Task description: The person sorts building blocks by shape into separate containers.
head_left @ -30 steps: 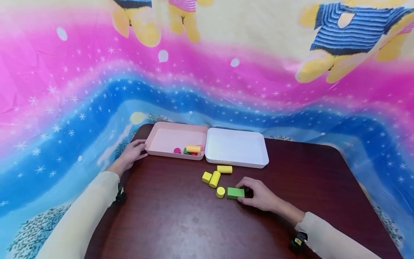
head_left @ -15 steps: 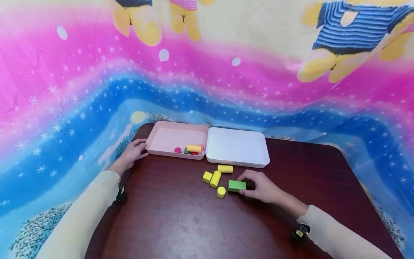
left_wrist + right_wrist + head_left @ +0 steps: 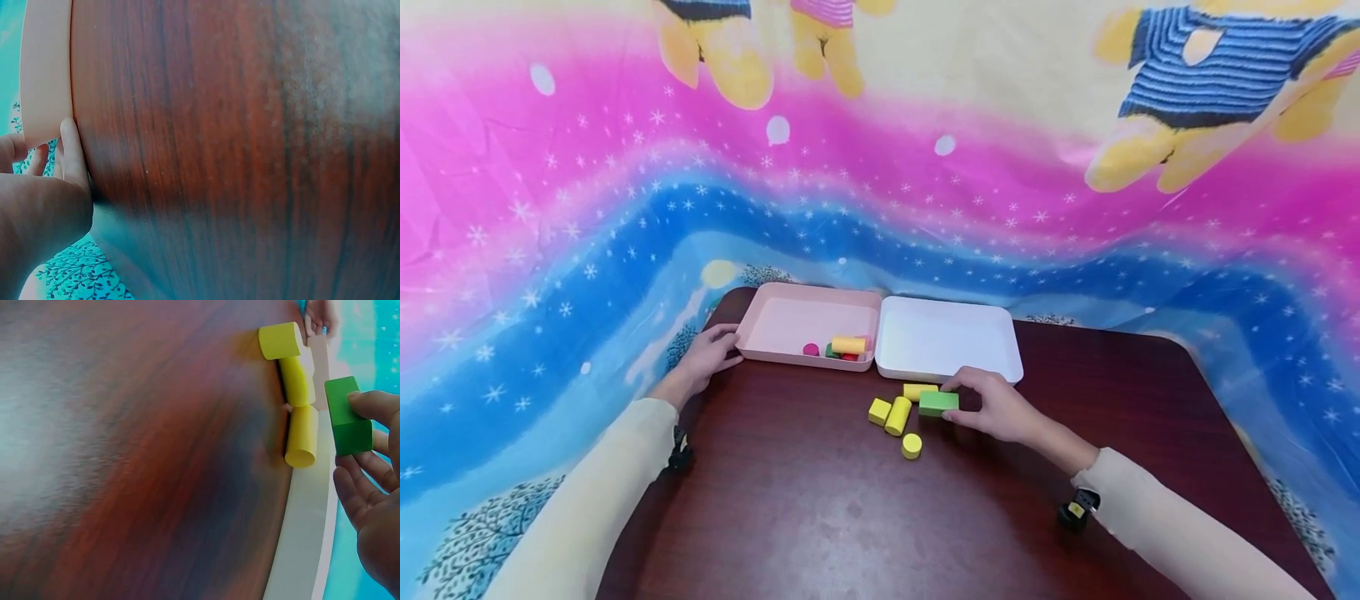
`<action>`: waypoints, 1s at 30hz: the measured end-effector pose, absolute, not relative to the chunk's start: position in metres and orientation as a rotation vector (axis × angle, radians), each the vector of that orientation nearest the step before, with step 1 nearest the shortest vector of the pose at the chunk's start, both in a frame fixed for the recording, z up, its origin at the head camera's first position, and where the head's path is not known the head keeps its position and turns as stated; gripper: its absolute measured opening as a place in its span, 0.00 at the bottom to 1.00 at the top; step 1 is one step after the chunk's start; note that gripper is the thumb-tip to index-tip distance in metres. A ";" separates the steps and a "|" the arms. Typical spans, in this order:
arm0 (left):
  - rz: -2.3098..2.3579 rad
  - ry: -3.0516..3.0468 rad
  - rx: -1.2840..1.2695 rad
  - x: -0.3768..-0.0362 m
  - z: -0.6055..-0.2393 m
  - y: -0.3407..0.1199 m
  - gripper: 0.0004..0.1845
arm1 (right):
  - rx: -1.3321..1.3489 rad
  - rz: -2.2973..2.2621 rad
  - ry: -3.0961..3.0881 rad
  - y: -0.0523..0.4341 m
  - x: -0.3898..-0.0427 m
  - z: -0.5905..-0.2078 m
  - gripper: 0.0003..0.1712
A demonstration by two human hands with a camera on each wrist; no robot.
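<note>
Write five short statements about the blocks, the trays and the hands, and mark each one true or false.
1. The right hand holds the green block in its fingers. True.
2. The white tray has several blocks in it. False: nothing shows in it; the blocks lie in the pink tray.
3. The left hand rests against the pink tray's outer edge. True.
4. Every loose block on the table is red. False: the loose blocks are yellow.
5. The pink tray sits on the right of the white tray. False: it sits on the left, and the two trays are side by side.
</note>
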State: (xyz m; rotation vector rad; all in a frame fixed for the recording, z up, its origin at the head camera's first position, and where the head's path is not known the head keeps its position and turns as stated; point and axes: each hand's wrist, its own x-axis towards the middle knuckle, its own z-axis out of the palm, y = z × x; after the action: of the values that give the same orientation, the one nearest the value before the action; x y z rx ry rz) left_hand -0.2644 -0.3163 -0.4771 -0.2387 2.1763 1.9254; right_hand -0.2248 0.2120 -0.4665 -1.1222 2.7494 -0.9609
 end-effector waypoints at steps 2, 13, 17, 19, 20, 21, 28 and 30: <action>1.925 2.174 -0.242 -0.264 -0.477 -0.316 0.30 | -1.134 -0.974 2.751 0.209 -0.228 -0.466 0.19; 1.914 2.212 -0.245 -0.272 -0.494 -0.321 0.30 | -1.113 -1.078 2.720 0.189 -0.246 -0.462 0.17; 1.894 2.253 -0.238 -0.276 -0.503 -0.323 0.30 | -1.121 -1.114 2.701 0.181 -0.251 -0.461 0.16; 1.886 2.267 -0.233 -0.277 -0.505 -0.323 0.30 | -1.129 -1.118 2.702 0.176 -0.253 -0.462 0.15; 1.881 2.271 -0.229 -0.277 -0.506 -0.323 0.30 | -1.132 -1.118 2.705 0.174 -0.255 -0.462 0.15; 1.878 2.274 -0.228 -0.278 -0.506 -0.323 0.30 | -1.138 -1.119 2.708 0.172 -0.256 -0.462 0.15; 1.876 2.274 -0.236 -0.278 -0.505 -0.323 0.30 | -1.162 -1.143 2.725 0.160 -0.268 -0.456 0.14; 1.880 2.266 -0.238 -0.277 -0.503 -0.323 0.30 | -1.162 -1.133 2.731 0.156 -0.273 -0.453 0.14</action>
State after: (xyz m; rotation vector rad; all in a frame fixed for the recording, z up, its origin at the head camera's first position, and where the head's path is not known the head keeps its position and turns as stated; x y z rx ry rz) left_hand -0.2768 -0.3226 -0.5033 -0.2379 2.2659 1.8802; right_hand -0.2726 0.1563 -0.4533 -1.1622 2.7312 -1.1328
